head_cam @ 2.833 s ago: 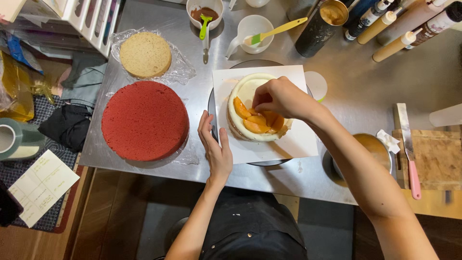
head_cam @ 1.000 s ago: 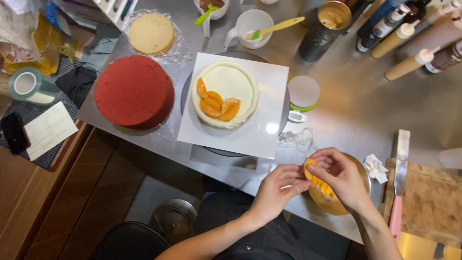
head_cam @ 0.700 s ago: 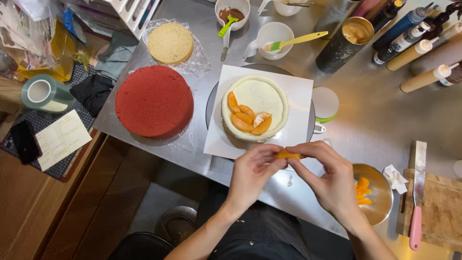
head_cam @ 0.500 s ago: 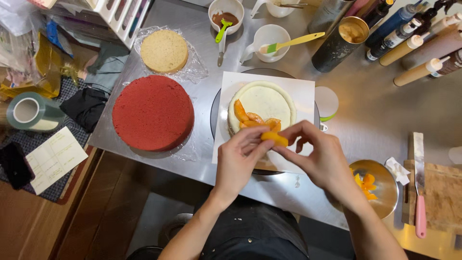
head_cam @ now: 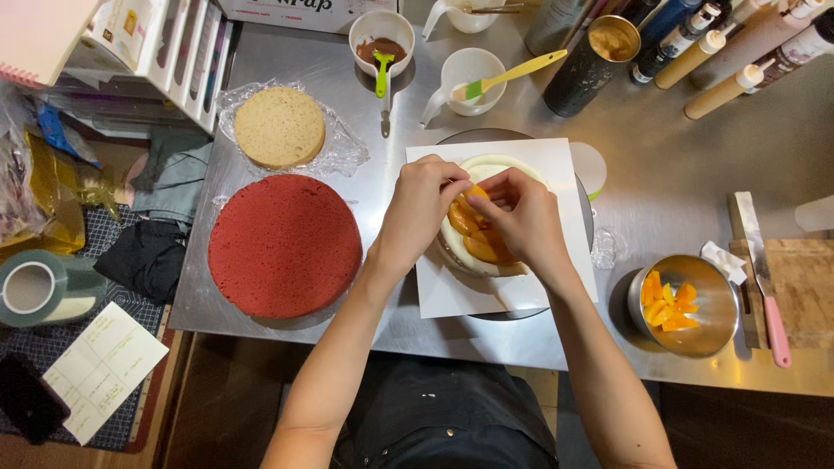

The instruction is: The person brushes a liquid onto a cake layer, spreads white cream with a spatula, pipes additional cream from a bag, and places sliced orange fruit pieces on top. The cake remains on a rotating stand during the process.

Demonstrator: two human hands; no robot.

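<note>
- The left hand [head_cam: 423, 201] and the right hand [head_cam: 519, 211] meet over a small cream-covered cake [head_cam: 483, 169], fingertips pinched together on an orange fruit slice [head_cam: 475, 192] at the top of the fruit already laid there.
- Both hands cover most of the cake; only its far rim of white cream and a few orange slices [head_cam: 483, 243] between the hands show.
- Which fingers carry the slice and which merely touch it cannot be told, as the fingertips overlap.
- The cake sits on a white square board [head_cam: 452, 291], which rests on a dark round stand [head_cam: 460, 137]; just the stand's edges peek out beyond the board.
- To the right, on the steel table [head_cam: 678, 148], stands a metal bowl [head_cam: 704, 287] holding more orange fruit pieces.
- A knife with a pink handle [head_cam: 763, 278] lies at the edge of a wooden board [head_cam: 808, 291], which is cut off by the frame.
- Left of the cake lies a large red cake layer [head_cam: 284, 244], and behind it a small pale layer [head_cam: 279, 127] on clear wrap.
- At the far edge stand a bowl with a green spatula [head_cam: 382, 39] and a white cup with a yellow-handled brush [head_cam: 469, 74]; the bottles [head_cam: 695, 52] beyond are cropped at the top.
</note>
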